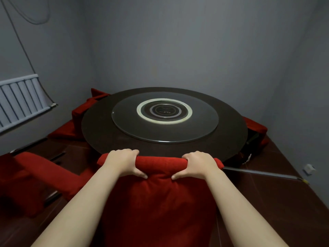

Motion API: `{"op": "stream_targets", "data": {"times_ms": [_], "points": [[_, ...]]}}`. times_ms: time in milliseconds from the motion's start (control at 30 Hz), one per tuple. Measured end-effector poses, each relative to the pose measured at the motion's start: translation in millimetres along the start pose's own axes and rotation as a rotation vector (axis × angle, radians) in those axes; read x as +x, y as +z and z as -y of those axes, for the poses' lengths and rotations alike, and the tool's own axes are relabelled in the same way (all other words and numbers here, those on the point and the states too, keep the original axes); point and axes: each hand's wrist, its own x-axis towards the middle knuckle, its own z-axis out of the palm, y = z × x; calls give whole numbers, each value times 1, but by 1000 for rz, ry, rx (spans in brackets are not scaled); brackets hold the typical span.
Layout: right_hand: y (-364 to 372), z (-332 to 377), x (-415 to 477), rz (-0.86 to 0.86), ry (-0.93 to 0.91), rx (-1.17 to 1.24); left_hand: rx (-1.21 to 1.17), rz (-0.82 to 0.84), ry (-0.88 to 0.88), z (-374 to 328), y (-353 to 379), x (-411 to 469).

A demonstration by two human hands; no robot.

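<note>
A chair with a red fabric cover (160, 198) stands right in front of me, its top edge against the near rim of a dark round table (99, 132). My left hand (122, 161) grips the padded top of the chair back on the left, fingers over the far side and thumb on the near side. My right hand (197, 163) grips the same top edge on the right in the same way. A round glass turntable (135, 127) with a pale ring at its centre lies on the table.
Another red-covered chair (33, 173) stands at the near left. More red chairs (78, 113) ring the table at the far left and the right (256, 127). A grey radiator (23, 97) hangs on the left wall. The floor (277, 198) is dark brown tile.
</note>
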Motion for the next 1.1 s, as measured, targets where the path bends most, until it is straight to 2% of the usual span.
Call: {"op": "stream_targets", "data": {"times_ms": [133,567,700,833,1100], "points": [[3,11,9,-12,26,-16,-6,27,33,16,-2,15],[-4,-2,44,1,55,-38,-110,-129,103,27,4,45],[1,-15,71,-62,25,-115,-252,-29,172,44,-6,75],[0,-32,103,-53,-14,-135,-356,84,208,59,-18,111],[1,-75,185,-13,-86,-158,-341,44,142,67,-14,189]]}}
